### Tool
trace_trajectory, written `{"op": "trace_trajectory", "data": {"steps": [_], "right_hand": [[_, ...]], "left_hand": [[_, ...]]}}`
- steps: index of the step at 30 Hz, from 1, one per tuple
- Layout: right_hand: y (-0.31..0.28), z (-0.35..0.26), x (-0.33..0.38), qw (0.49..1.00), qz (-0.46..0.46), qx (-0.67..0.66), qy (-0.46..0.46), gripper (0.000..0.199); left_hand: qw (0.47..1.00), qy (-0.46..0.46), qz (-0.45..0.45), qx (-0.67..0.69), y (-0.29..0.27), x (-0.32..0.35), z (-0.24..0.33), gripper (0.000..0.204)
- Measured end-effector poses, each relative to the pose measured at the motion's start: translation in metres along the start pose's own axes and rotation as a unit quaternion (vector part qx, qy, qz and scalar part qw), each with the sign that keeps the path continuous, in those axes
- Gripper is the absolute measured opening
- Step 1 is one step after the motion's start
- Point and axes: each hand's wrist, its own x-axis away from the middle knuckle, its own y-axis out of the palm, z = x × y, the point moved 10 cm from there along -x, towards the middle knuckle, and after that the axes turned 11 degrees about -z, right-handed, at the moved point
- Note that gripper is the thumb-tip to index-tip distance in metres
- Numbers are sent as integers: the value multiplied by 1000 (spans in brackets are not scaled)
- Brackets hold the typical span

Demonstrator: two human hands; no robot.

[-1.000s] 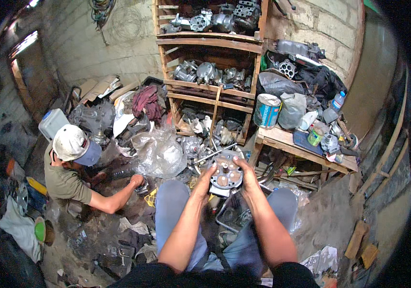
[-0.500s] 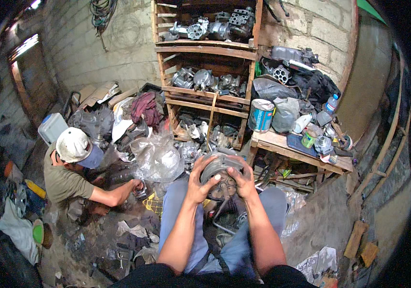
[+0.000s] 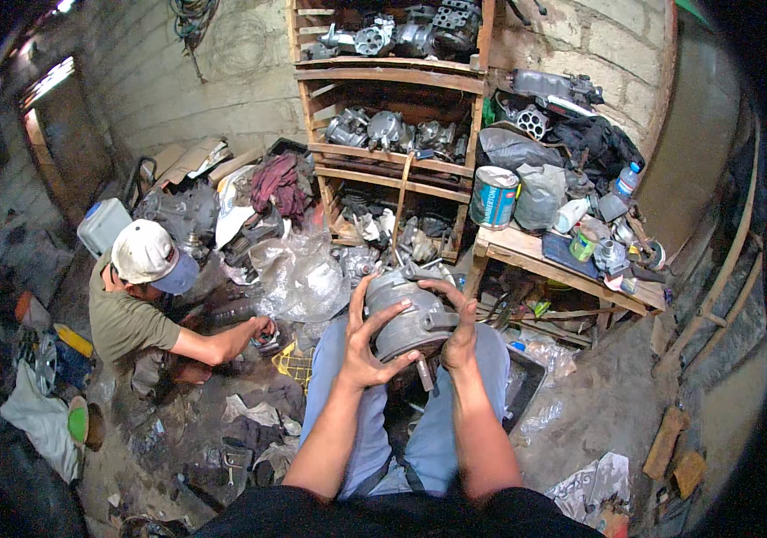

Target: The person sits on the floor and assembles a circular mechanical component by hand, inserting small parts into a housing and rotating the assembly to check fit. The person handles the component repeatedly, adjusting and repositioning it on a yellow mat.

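Observation:
Above my lap I hold a round grey metal machine housing [image 3: 403, 319], with a short shaft sticking out at its lower edge and a lug on its right side. My left hand [image 3: 371, 346] grips its left side, thumb low and fingers spread over the casing. Against the right side presses my right hand [image 3: 460, 335], its fingers curled over the upper rim. The housing's underside and far side are hidden. Between and beside my knees, a dark tray [image 3: 534, 384] shows in part.
A co-worker in a white cap [image 3: 144, 253] crouches at left, one hand on a small metal part [image 3: 265, 339]. Wooden shelves [image 3: 390, 79] with metal parts stand ahead. A bench [image 3: 572, 273] at right bears a paint can [image 3: 494, 199] and bottles. Rags and plastic [image 3: 301, 276] litter the floor.
The housing has been turned over in my hands, so its outer casing and shaft now show instead of the open inner side. My fingers have shifted on it.

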Motion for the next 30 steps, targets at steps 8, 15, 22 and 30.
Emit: {"op": "trace_trajectory", "data": {"steps": [8, 15, 22, 30], "right_hand": [[-34, 73, 7, 973, 166, -32, 157, 56], [1, 47, -4, 984, 15, -109, 140, 66], [14, 28, -8, 991, -37, -73, 107, 87], [13, 22, -9, 992, -11, -66, 103, 82]], "left_hand": [[989, -124, -31, 74, 12, 1, -35, 67], [898, -204, 91, 378, 18, 3, -78, 57], [809, -244, 117, 521, 31, 6, -99, 68], [811, -249, 105, 519, 35, 7, -97, 63]]}}
